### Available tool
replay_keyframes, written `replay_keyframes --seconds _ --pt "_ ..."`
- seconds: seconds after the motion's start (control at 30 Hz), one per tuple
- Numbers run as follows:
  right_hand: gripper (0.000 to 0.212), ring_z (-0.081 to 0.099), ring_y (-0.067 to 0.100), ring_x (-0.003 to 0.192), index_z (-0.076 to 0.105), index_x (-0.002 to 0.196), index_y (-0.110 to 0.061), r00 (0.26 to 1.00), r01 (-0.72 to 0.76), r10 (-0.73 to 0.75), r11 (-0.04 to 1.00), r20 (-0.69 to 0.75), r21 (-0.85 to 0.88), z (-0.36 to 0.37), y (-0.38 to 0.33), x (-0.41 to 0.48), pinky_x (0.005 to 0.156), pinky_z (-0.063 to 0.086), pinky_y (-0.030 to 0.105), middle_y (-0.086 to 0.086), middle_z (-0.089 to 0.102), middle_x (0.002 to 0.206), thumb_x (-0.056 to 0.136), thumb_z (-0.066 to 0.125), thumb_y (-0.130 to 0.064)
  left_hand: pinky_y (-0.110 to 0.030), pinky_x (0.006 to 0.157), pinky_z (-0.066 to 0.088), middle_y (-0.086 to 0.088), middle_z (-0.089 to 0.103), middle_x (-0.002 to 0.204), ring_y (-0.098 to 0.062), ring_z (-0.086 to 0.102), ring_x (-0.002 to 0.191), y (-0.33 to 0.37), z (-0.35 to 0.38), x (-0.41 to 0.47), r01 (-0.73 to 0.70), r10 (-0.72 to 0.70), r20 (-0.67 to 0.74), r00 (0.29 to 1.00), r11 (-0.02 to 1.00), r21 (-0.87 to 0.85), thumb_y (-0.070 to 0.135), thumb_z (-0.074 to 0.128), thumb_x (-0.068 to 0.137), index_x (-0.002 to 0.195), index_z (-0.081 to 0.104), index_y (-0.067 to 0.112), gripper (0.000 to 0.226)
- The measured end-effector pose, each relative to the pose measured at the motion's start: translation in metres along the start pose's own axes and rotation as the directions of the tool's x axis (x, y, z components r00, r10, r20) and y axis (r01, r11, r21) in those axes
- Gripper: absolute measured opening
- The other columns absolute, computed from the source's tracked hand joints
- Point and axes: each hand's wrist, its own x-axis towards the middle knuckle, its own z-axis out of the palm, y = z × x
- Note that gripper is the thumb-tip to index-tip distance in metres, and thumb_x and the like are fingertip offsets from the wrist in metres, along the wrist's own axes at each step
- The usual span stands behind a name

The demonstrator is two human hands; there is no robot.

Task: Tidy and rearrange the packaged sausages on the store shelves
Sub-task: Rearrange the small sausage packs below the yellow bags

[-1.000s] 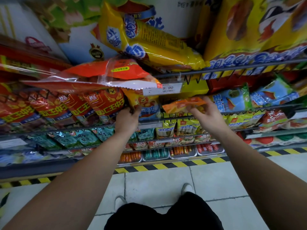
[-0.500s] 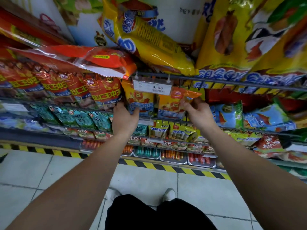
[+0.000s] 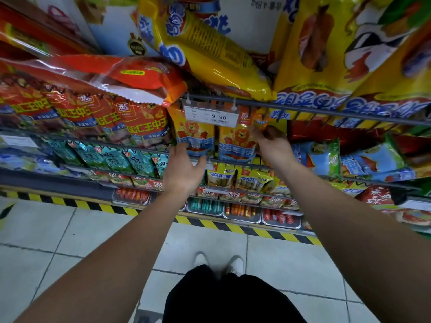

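Shelving: grey wire-fronted store shelves (image 3: pixel 326 107) fill the upper half of the view, tier under tier, all packed with bagged sausages.
Floor: pale square floor tiles (image 3: pixel 70 234) lie below, with a yellow-and-black striped strip (image 3: pixel 105 207) along the foot of the shelves.
Top tier: a large yellow plastic sausage bag (image 3: pixel 210 50) lies slanted, its lower end over the rail. To its left, a long red-and-clear plastic bag (image 3: pixel 130 75) juts out past the rail.
Second tier, left: a row of upright red sausage packs (image 3: pixel 77 113) with yellow lettering.
Third tier, left: a row of teal foil packs (image 3: pixel 112 159).
Task packs: two orange-yellow lion-print packs stand upright side by side on the second tier, just right of the red row. They are the left lion pack (image 3: pixel 194 134) and the right lion pack (image 3: pixel 238 141).
Left hand (image 3: pixel 184 171): open, fingers spread and fairly straight, fingertips at the lower edge of the left lion pack.
Right hand (image 3: pixel 271 145): fingers curled, pinching the upper right edge of the right lion pack.
Price tag: a white clip-on price tag (image 3: pixel 211 116) reading 9.90 hangs from the rail, across the tops of both lion packs.
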Motion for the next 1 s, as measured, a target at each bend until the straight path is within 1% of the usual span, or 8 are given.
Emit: replay_keyframes --seconds 0.1,0.2,0.3,0.5,0.6,0.73,0.83,1.0 --pt "0.039 0.053 0.017 0.071 0.054 0.091 -0.014 0.999 -0.012 0.01 0.999 -0.054 -0.042 0.006 0.001 0.002 0.066 0.036 0.033 -0.002 0.054 0.076 0.092 0.06 -0.052 -0.044 0.095 0.045 -0.007 0.038 0.147 -0.029 0.046 0.128 0.004 0.002 -0.001 -0.044 0.043 0.04 0.998 0.999 0.007 0.044 0.055 0.097 0.145 0.037 0.014 0.06" --pt "0.042 0.054 0.01 0.073 0.056 0.105 -0.01 0.993 -0.019 0.015 0.999 -0.113 -0.031 0.01 0.002 0.003 0.073 0.035 0.03 -0.004 0.058 0.082 0.092 0.061 -0.05 -0.044 0.096 0.046 -0.006 0.041 0.145 -0.028 0.046 0.128 0.007 0.004 0.001 -0.083 0.083 0.078 0.994 0.997 0.004 0.044 0.056 0.096 0.143 0.04 0.014 0.058" --pt "0.047 0.057 0.023 0.082 0.059 0.108 -0.01 0.987 -0.038 0.025 0.996 -0.156 -0.085 0.011 0.003 0.002 0.074 0.039 0.032 0.0 0.062 0.088 0.09 0.06 -0.055 -0.044 0.096 0.046 -0.006 0.044 0.141 -0.027 0.048 0.126 0.011 0.006 0.002 -0.115 0.112 0.121 0.986 0.993 0.014 0.045 0.056 0.095 0.139 0.044 0.014 0.056" --pt "0.048 0.045 0.018 0.05 0.055 0.075 -0.001 0.98 0.063 -0.114 0.954 -0.161 -0.294 0.0 0.002 -0.018 0.048 0.03 0.029 0.005 0.051 0.058 0.093 0.061 -0.045 -0.039 0.095 0.046 -0.003 0.045 0.141 -0.024 0.049 0.125 0.027 0.012 -0.004 -0.195 0.189 0.188 0.964 0.981 0.016 0.046 0.057 0.095 0.139 0.045 0.015 0.056" --pt "0.036 0.06 0.012 0.072 0.065 0.095 -0.009 0.939 0.163 -0.262 0.91 -0.221 -0.382 -0.019 0.011 -0.035 0.063 0.045 0.028 0.001 0.067 0.085 0.091 0.064 -0.045 -0.039 0.096 0.047 -0.002 0.048 0.137 -0.022 0.05 0.124 0.036 0.021 -0.007 -0.233 0.231 0.202 0.952 0.972 -0.012 0.048 0.058 0.094 0.137 0.046 0.017 0.055" --pt "0.033 0.055 0.019 0.096 0.059 0.112 -0.011 0.815 0.159 -0.416 0.83 -0.403 -0.534 -0.061 0.029 -0.054 0.075 0.044 0.031 0.003 0.059 0.105 0.092 0.064 -0.036 -0.037 0.099 0.045 0.0 0.048 0.138 -0.021 0.05 0.125 0.044 0.036 -0.014 -0.263 0.265 0.261 0.928 0.964 -0.043 0.048 0.057 0.094 0.137 0.046 0.02 0.053" --pt "0.041 0.051 0.028 0.106 0.053 0.116 -0.005 0.781 0.027 -0.353 0.843 -0.514 -0.538 -0.096 0.039 -0.054 0.08 0.041 0.035 0.012 0.054 0.112 0.089 0.066 -0.032 -0.036 0.096 0.047 0.0 0.051 0.134 -0.02 0.052 0.121 0.052 0.048 -0.018 -0.288 0.293 0.269 0.918 0.956 -0.057 0.048 0.059 0.093 0.134 0.049 0.02 0.051" --pt "0.063 0.056 0.036 0.107 0.046 0.122 -0.004 0.941 -0.136 -0.049 0.851 -0.334 -0.508 -0.126 0.047 -0.033 0.087 0.051 0.05 0.015 0.057 0.113 0.081 0.075 -0.043 -0.04 0.096 0.048 0.002 0.053 0.132 -0.019 0.052 0.121 0.069 0.065 -0.027 -0.262 0.266 0.281 0.922 0.964 -0.054 0.047 0.058 0.092 0.134 0.05 0.019 0.051"
